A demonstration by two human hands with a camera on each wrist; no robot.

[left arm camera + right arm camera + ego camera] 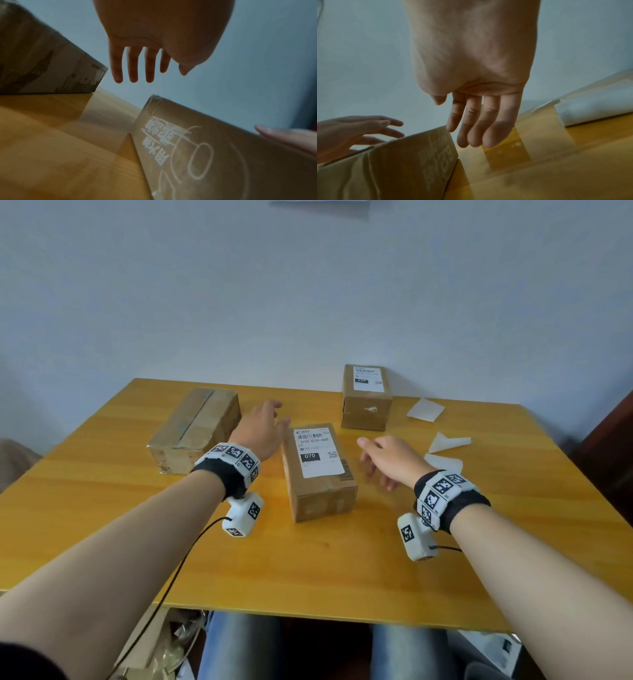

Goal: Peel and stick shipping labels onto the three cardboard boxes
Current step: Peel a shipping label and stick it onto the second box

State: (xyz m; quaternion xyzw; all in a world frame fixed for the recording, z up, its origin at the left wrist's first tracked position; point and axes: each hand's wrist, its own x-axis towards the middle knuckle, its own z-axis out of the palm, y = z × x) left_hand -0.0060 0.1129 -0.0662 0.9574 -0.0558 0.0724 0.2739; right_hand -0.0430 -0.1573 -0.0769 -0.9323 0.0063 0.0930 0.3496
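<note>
Labelled middle box (pixel 320 474) between both apparently empty, loose-fingered hands.

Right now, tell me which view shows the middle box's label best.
The head view: the label lies face up on the middle box, its 070 print legible. The left wrist and right wrist views show only that box's brown sides, not the label.

Wooden table (pixel 102 525): labelled box (pixel 318 474) between the hands, plain box (pixel 195 429) left, paper scraps (pixel 445 443) right

Three cardboard boxes (pixel 318 470); two stuck labels (pixel 317 451); three backing sheets (pixel 424 408).
</note>
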